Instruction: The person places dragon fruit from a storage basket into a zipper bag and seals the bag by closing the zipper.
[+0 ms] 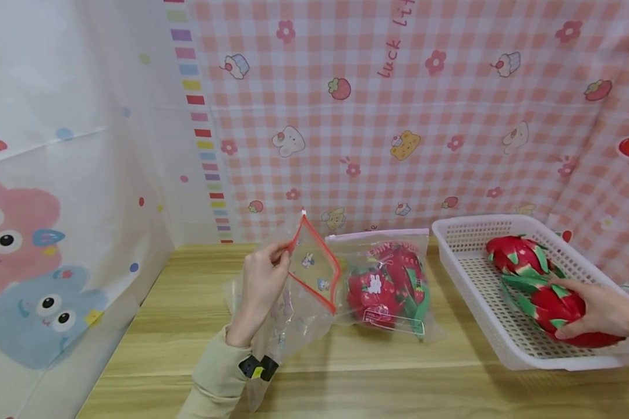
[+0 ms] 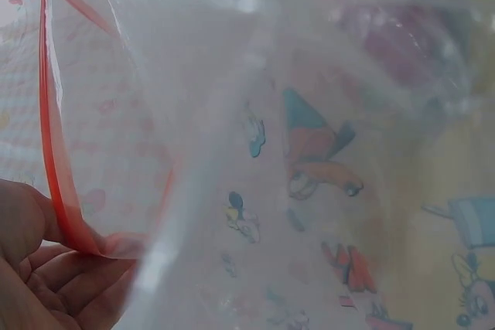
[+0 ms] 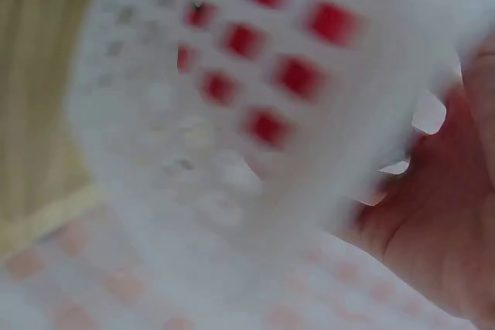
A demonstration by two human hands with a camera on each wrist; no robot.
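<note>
My left hand (image 1: 262,285) pinches the red-edged mouth of a clear zip bag (image 1: 308,340) printed with cartoon figures. The mouth gapes, and the left wrist view shows thumb and fingers (image 2: 81,287) on the red strip (image 2: 52,152). At the right, my right hand (image 1: 608,311) grips a red toy dragon fruit (image 1: 555,302) with green leaves, thumb on the near side and fingers over the far side. That fruit lies in a white basket (image 1: 495,334). In the right wrist view the basket wall (image 3: 186,214) hides much of the grip.
Behind the held fruit, another dragon fruit (image 1: 515,255) lies in the basket. A closed-looking zip bag (image 1: 377,234) with a lilac top strip stands between the open bag and the basket, with red dragon fruit (image 1: 372,291) inside. All rest on a wooden table (image 1: 183,326) before a checked cloth (image 1: 377,116).
</note>
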